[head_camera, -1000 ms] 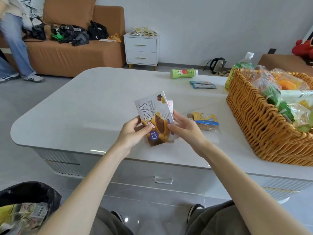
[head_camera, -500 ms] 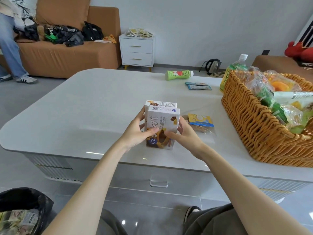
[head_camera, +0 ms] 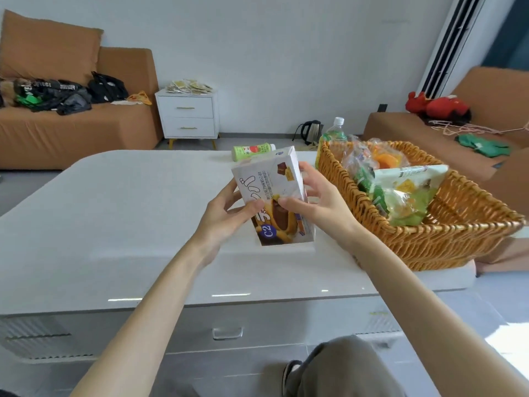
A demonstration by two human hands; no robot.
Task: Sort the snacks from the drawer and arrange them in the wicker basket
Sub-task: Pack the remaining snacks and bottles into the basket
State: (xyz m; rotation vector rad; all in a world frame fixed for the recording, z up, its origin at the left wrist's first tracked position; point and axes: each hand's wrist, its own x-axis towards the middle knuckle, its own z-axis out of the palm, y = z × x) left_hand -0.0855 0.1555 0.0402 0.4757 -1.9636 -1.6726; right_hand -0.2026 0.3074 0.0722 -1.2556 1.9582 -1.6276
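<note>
Snack box (head_camera: 269,184) is held in the air, tilted, its top leaning toward the wicker basket (head_camera: 429,233), just left of the basket's near-left corner and above the desk (head_camera: 128,210). Left hand (head_camera: 226,213) grips the box's lower left edge, thumb on the front face. Right hand (head_camera: 317,202) wraps the right side, fingers (head_camera: 307,170) curled over the top corner. Both hands are closed on the box. A 2nd box may sit behind it, cannot tell. Risks, by judgement: the grip is at edges only w/ the box slanted, so it could slip and drop on the desk. If there are 2 boxes, the rear one could slide out. Basket contents: clear bags (head_camera: 369,156) w/ an orange item at the far end and green packs under them. A pale green bag (head_camera: 409,190) lies loose on top, across the middle. The near-right part shows bare wicker, so there is room there. Pushing the box in at the left end would prob. crush the soft bags or tip the loose bag over the rim. Green bottle (head_camera: 335,133) stands just behind the basket's far-left corner and a wide swing could knock it. Small bottle (head_camera: 252,151) lies on its side on the desk, left of the basket. Drawer (head_camera: 227,333) below the desk looks closed, contents not visible.
</note>
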